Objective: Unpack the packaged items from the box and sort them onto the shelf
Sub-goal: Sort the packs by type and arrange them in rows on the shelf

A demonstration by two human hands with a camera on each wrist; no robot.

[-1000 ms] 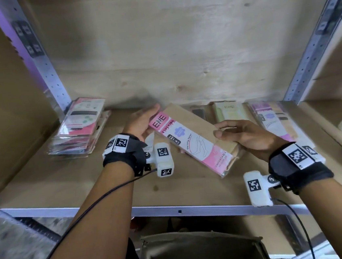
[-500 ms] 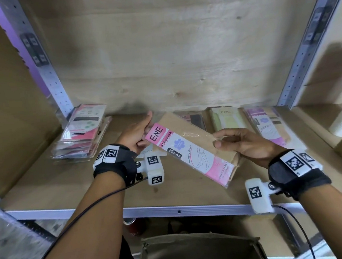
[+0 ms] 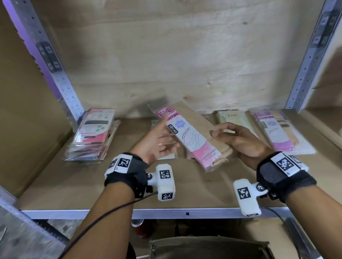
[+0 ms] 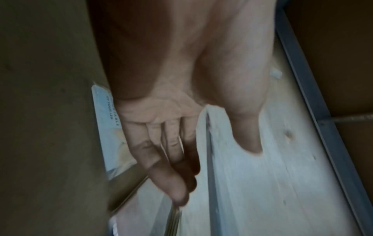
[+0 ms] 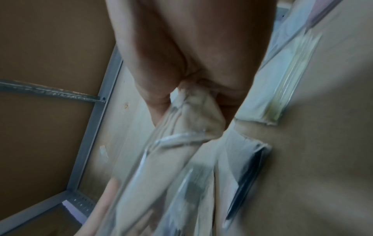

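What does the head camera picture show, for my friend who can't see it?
Two hands hold a pink stocking packet tilted above a wooden shelf: the right hand grips it, the left hand touches it with straight fingers. More packets lie behind, and a stack sits at the left.

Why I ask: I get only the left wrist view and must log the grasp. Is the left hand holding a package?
Observer: No. In the head view the left hand has straight fingers that only touch the left edge of the pink stocking package.
Operator: Who holds it, then?
Observer: The right hand; the right wrist view shows its fingers pinching the package's lower end.
Operator: Is it down on the shelf?
Observer: Not yet; it is held above the shelf, over a row of packages lying there.
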